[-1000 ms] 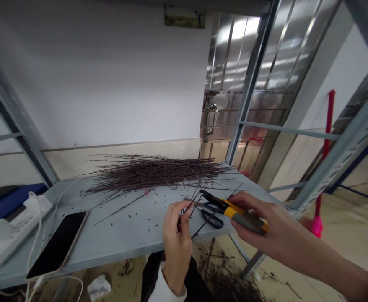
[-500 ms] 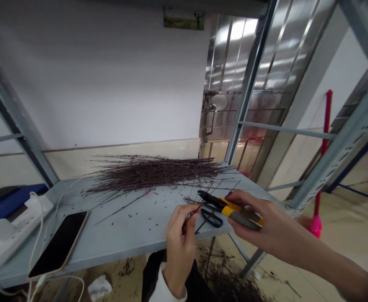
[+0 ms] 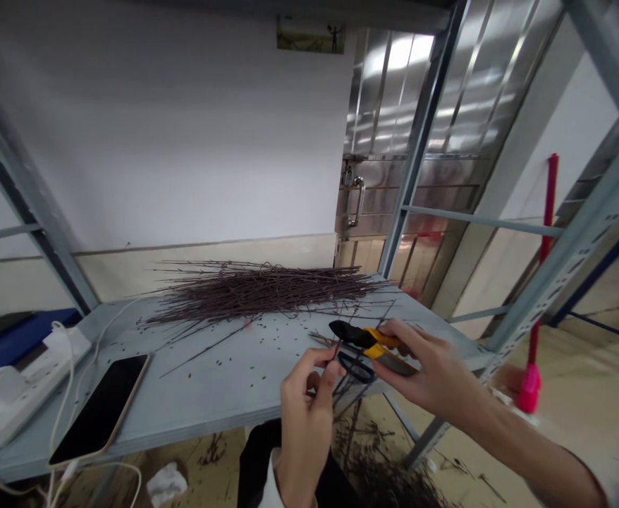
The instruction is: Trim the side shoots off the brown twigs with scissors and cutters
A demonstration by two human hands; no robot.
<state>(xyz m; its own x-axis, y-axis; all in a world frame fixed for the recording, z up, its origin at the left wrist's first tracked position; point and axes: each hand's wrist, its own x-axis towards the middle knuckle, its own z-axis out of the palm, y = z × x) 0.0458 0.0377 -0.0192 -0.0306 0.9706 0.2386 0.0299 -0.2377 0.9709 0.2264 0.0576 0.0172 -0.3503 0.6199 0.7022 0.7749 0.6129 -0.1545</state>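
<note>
Yellow-handled cutters (image 3: 371, 340): held above the front right part of the shelf (image 3: 209, 384). The black nose points left, towards the fingertips of the left hand.
Right hand (image 3: 431, 370): fingers are wrapped around both cutter handles, clamped on the tool. The forearm enters from the lower right.
Left hand (image 3: 305, 402): raised just in front of the shelf's front edge. Thumb and forefinger are pressed together on a thin dark stem (image 3: 342, 384). A white cuff shows at the wrist.
Stem: runs from the pinch up towards the cutter nose. It is too thin and dark to tell whether the blades touch it.
Hand spacing: the hands are close together, and only the cutter nose and the stem lie between them.
Scissors (image 3: 357, 368): dark handle loops lie on the shelf just below the cutters, partly hidden by the left fingers.
Stem pile (image 3: 261, 289): a long, loose heap of dark stems along the back of the shelf. Several stray stems lie in front of it.
Shelf surface: grey metal, dotted with small dark offcuts.
Phone (image 3: 101, 409): lies flat at the front left, screen dark.
Power strip (image 3: 21, 384): white, at the far left, with white cables beside it.
Floor cuttings (image 3: 388, 480): dark stem pieces are scattered below the shelf.
Red pole (image 3: 545, 233): stands upright to the right, beyond the rack frame.
</note>
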